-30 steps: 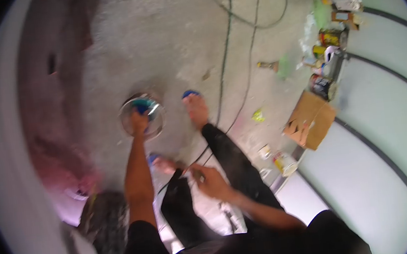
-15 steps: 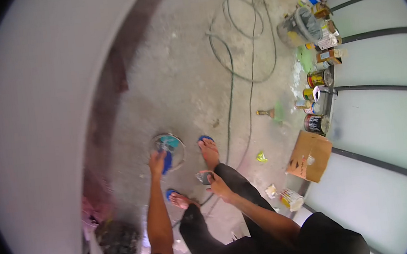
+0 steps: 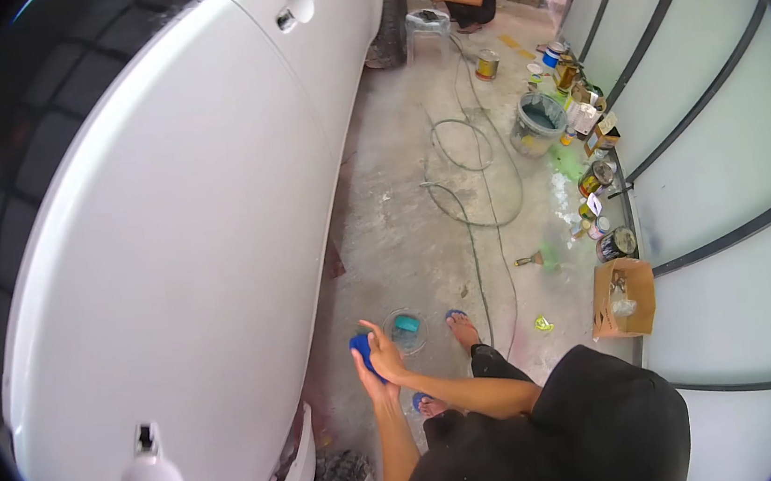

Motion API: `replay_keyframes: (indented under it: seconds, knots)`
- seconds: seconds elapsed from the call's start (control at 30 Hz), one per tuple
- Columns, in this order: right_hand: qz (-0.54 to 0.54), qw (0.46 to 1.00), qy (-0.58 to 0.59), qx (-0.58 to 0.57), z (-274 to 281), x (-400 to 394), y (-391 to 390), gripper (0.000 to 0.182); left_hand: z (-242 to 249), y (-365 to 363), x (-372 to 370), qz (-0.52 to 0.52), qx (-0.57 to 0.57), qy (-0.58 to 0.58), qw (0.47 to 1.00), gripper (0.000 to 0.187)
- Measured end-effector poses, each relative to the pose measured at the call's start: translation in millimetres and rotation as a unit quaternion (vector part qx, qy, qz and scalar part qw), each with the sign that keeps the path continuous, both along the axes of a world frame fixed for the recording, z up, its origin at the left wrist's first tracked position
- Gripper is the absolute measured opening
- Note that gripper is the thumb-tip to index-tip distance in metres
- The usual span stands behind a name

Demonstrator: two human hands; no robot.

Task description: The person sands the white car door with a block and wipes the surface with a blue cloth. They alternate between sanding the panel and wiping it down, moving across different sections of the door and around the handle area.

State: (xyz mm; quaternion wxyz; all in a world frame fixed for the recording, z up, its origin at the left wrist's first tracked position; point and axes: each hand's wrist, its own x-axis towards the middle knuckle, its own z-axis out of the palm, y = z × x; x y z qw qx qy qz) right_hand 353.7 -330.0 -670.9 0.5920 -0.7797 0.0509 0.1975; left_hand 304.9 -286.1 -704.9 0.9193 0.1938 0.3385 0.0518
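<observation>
Both hands on pad beside the car.
Our left hand (image 3: 368,374) and right hand (image 3: 385,358) clasp the blue sanding pad (image 3: 360,346) just right of the white car panel (image 3: 181,262); we judge wet-sanding next, needing flat contact.

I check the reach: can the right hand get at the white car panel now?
Probably yes. The right hand is raised with the left hand around a blue pad, just beside the white car panel; nothing stands between them.
</observation>
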Motion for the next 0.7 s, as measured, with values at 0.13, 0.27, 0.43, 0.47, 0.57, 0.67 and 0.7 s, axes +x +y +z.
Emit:
replay_keyframes:
  seconds: [0.13, 0.27, 0.43, 0.47, 0.57, 0.67, 0.7]
  knots:
    - [0.043, 0.99, -0.12, 0.053, 39.7, -0.1, 12.7, 0.048, 30.1, 28.3, 14.8, 0.066, -0.055, -0.131, 0.988, 0.063]
    - [-0.039, 0.929, -0.013, 0.368, 157.0, 81.4, 5.2, 0.062, 158.3, 71.9, 16.8, 0.118, 0.009, -0.183, 0.976, 0.057]
    - [-0.085, 0.879, -0.25, 0.397, 316.2, 240.8, 75.6, 0.058, 356.9, 104.9, 54.2, 0.07, 0.299, -0.172, 0.936, 0.034]
    - [-0.099, 0.859, -0.318, 0.39, 349.5, 260.9, 95.5, 0.054, 400.7, 110.4, 72.2, 0.084, 0.406, -0.137, 0.9, 0.026]
    - [-0.105, 0.81, -0.44, 0.373, 415.2, 271.3, 162.7, 0.055, 523.6, 123.0, 148.7, 0.136, 0.671, -0.004, 0.729, 0.036]
    - [-0.022, 0.794, -0.596, 0.118, 406.9, 207.6, 212.3, 0.072, 580.2, 147.3, 254.9, 0.182, 0.839, 0.05, 0.511, 0.046]
    - [0.037, 0.816, -0.567, 0.103, 413.7, 219.6, 205.5, 0.072, 585.2, 162.4, 281.5, 0.155, 0.887, 0.11, 0.422, 0.044]
